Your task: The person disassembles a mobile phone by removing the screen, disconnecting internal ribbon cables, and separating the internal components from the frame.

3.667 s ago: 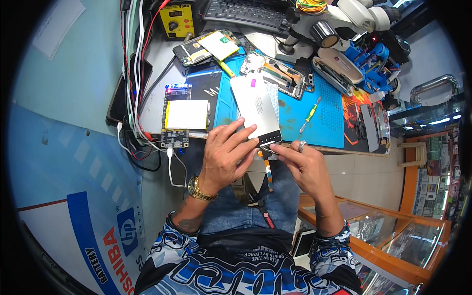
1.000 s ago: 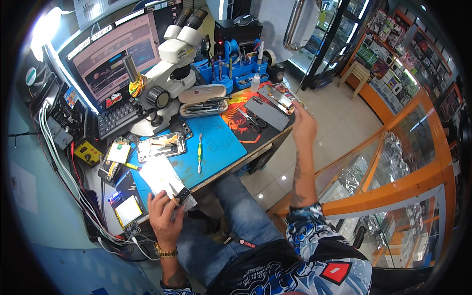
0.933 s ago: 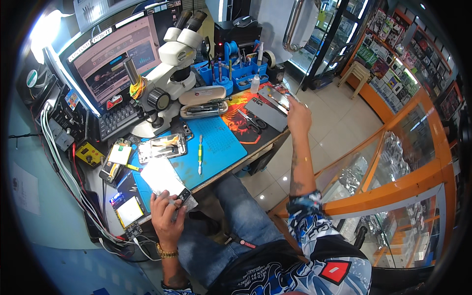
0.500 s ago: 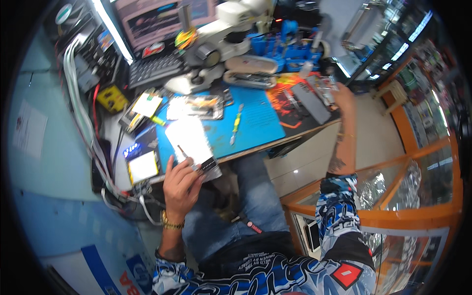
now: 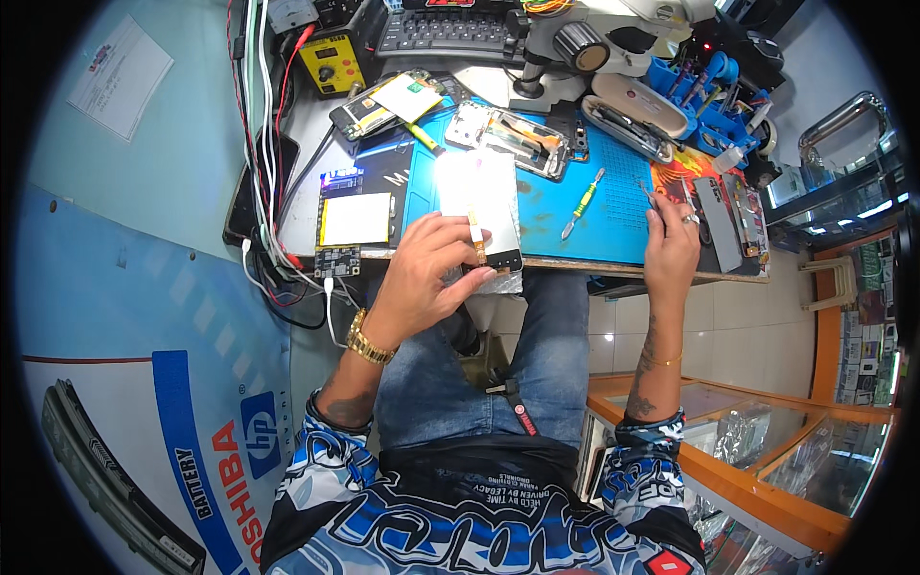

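A flat, silvery-white rectangular pack [image 5: 500, 206] with a black end lies at the bench's front edge, glaring under the light. Over it is my left hand [image 5: 431, 264], closed, its thumb and fingers pinching a small white-and-copper flex strip [image 5: 474, 228] by the black end. Farther right, my right hand [image 5: 673, 240] is closed round a slim metal tool, apparently tweezers [image 5: 644, 186], with thin tips pointing away from me. Between the hands, a green-and-yellow double-ended pry tool [image 5: 584, 203] rests on the blue work mat [image 5: 551, 230].
An opened phone frame [image 5: 513, 139] lies beyond the pack. To the left are a yellow-edged battery [image 5: 356, 219] and a small circuit board [image 5: 337, 262] with a cable. A microscope [image 5: 581, 46], an open tool case [image 5: 634, 105] and a blue organiser [image 5: 704, 91] stand behind.
My right hand has come left and inward from the bench's far right end, now holding the slim tool. My left hand still pinches the strip over the pack. The view has shifted.
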Action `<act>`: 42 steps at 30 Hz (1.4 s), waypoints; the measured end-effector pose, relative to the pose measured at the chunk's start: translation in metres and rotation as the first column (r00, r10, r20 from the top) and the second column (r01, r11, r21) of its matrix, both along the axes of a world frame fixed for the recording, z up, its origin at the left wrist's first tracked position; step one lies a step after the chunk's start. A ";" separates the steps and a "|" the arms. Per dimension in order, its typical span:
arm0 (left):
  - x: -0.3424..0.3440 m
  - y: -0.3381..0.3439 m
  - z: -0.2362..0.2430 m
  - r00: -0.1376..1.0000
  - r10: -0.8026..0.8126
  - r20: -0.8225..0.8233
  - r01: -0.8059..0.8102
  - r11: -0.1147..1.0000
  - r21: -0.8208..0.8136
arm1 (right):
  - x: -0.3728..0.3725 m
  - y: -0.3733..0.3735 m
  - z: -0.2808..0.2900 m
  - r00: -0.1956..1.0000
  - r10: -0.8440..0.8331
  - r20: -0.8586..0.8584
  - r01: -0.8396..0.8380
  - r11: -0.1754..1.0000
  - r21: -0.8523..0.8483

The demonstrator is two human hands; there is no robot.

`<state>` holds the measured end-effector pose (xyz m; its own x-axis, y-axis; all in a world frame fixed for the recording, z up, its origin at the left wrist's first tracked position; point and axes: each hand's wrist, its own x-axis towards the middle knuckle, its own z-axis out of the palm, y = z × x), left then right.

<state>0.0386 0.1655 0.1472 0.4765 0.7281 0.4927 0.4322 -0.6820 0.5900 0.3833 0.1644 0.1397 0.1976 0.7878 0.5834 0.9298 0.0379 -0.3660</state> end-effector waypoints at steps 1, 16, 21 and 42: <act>0.000 0.002 0.000 1.000 -0.009 0.005 0.009 1.000 -0.018 | -0.002 0.004 -0.005 0.998 0.004 0.067 -0.005 1.000 0.017; 0.001 0.007 0.004 0.999 0.033 -0.029 -0.037 0.985 -0.167 | -0.046 -0.028 -0.006 0.988 0.108 0.112 -0.122 0.983 0.136; 0.001 0.006 0.005 0.998 0.055 -0.036 -0.061 0.983 -0.175 | -0.101 -0.074 -0.005 0.896 0.444 -0.028 -0.440 0.893 0.091; 0.008 0.005 -0.001 0.994 0.108 -0.004 -0.108 0.989 -0.104 | -0.155 -0.100 -0.019 0.730 0.672 -0.125 -0.683 0.722 -0.108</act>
